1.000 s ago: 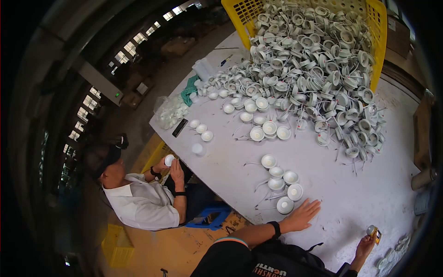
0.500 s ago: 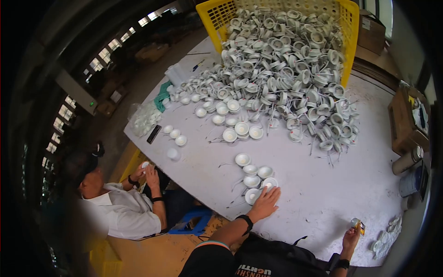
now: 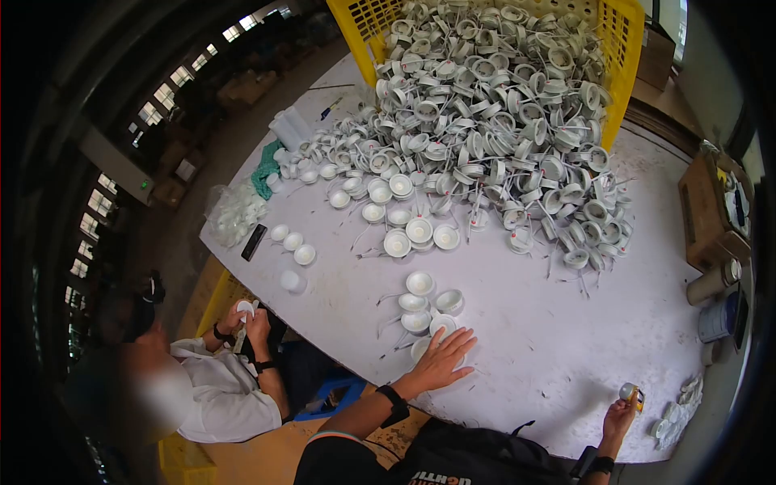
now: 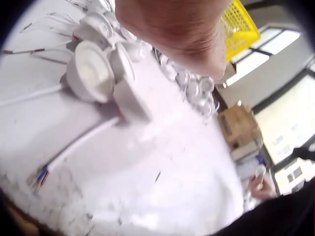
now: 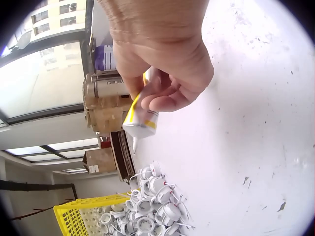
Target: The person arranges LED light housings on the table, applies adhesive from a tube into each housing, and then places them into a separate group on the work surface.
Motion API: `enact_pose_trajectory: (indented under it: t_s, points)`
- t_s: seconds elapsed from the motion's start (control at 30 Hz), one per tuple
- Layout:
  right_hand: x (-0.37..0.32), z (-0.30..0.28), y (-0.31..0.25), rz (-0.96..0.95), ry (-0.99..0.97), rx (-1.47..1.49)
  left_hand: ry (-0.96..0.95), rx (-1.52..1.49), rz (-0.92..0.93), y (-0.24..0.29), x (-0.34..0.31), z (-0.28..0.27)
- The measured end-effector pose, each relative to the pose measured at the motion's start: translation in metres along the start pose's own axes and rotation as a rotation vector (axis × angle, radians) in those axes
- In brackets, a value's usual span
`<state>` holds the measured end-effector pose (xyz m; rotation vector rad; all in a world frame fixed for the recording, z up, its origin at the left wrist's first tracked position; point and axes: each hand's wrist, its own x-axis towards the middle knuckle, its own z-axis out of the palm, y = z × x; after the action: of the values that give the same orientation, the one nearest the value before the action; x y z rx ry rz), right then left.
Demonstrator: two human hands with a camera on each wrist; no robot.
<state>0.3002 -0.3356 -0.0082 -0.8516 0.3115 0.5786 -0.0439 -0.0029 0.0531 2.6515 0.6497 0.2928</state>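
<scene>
My left hand (image 3: 436, 362) spreads its straight fingers over the near end of a small group of white downlights (image 3: 415, 322), covering part of the nearest ones. In the left wrist view, one downlight (image 4: 89, 73) tips toward the camera, with another leaning beside it below the hand. Loose wires trail from them across the table. At the table's right side, my right hand (image 3: 619, 419) grips a white and yellow glue tube (image 5: 141, 122). Its thin nozzle (image 5: 135, 145) points away from the fingers, and the hand hides the tube's other end.
Behind, a yellow crate (image 3: 626, 73) spills a large heap of downlights (image 3: 493, 121) onto the white table (image 3: 550, 323). Another person (image 3: 218, 388) sits at the left, holding a white part. A cardboard box (image 3: 711, 210) and a metal can (image 3: 715, 319) stand at the right.
My left hand has moved from the bare table beside the downlight group onto its near end. One downlight there now sits more tilted. The right hand keeps its grip on the glue tube.
</scene>
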Motion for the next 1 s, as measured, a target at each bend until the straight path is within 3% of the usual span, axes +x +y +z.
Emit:
enact_pose_trajectory:
  t_s: [0.03, 0.1, 0.17, 0.23, 0.33, 0.4, 0.43, 0.5, 0.6, 0.8, 0.87, 0.9, 0.93, 0.97, 1.0]
  points:
    - [-0.004, 0.010, 0.002, -0.004, 0.006, -0.004, -0.003, -0.007, 0.002, -0.013, 0.005, -0.006]
    - [-0.016, 0.033, 0.006, -0.055, -0.070, 0.090, 0.283, -0.182, -0.147, -0.050, 0.017, -0.022]
    - [-0.028, 0.060, 0.009, -0.092, -0.089, 0.114, 0.598, -0.223, -0.439, -0.108, 0.035, -0.028]
    - [-0.036, 0.083, 0.011, -0.135, -0.109, 0.141, 0.776, -0.151, -0.648, -0.175, 0.046, -0.032]
    - [-0.041, 0.102, 0.012, -0.141, -0.190, 0.184, 0.812, -0.157, -0.747, -0.231, 0.065, -0.039]
    - [-0.042, 0.107, 0.011, -0.100, -0.214, 0.152, 0.552, 0.031, -0.832, -0.248, 0.075, -0.044]
    - [-0.040, 0.112, 0.012, -0.105, -0.223, 0.156, 0.562, 0.029, -0.827, -0.251, 0.082, -0.049]
    - [-0.043, 0.114, 0.013, -0.052, -0.290, 0.145, 0.230, 0.037, -1.006, -0.251, 0.085, -0.051]
    - [-0.039, 0.118, 0.017, -0.028, -0.181, 0.148, 0.294, 0.102, -1.004, -0.250, 0.084, -0.044]
    - [-0.039, 0.125, 0.014, -0.020, -0.238, 0.158, 0.383, 0.150, -0.993, -0.244, 0.062, -0.053]
    - [-0.038, 0.120, 0.009, -0.038, -0.318, 0.137, 0.568, -0.442, -1.002, -0.241, 0.053, -0.063]
    - [-0.043, 0.124, 0.008, -0.080, -0.313, 0.107, 0.632, -0.597, -0.965, -0.228, 0.052, -0.070]
    - [-0.052, 0.135, 0.006, -0.110, -0.186, 0.076, 0.641, -0.745, -1.001, -0.206, 0.052, -0.083]
    - [-0.057, 0.136, 0.003, -0.116, -0.219, 0.090, 0.676, -0.898, -0.948, -0.177, 0.052, -0.092]
    - [-0.064, 0.141, -0.001, -0.102, -0.265, 0.089, 0.581, -1.133, -0.789, -0.139, 0.052, -0.106]
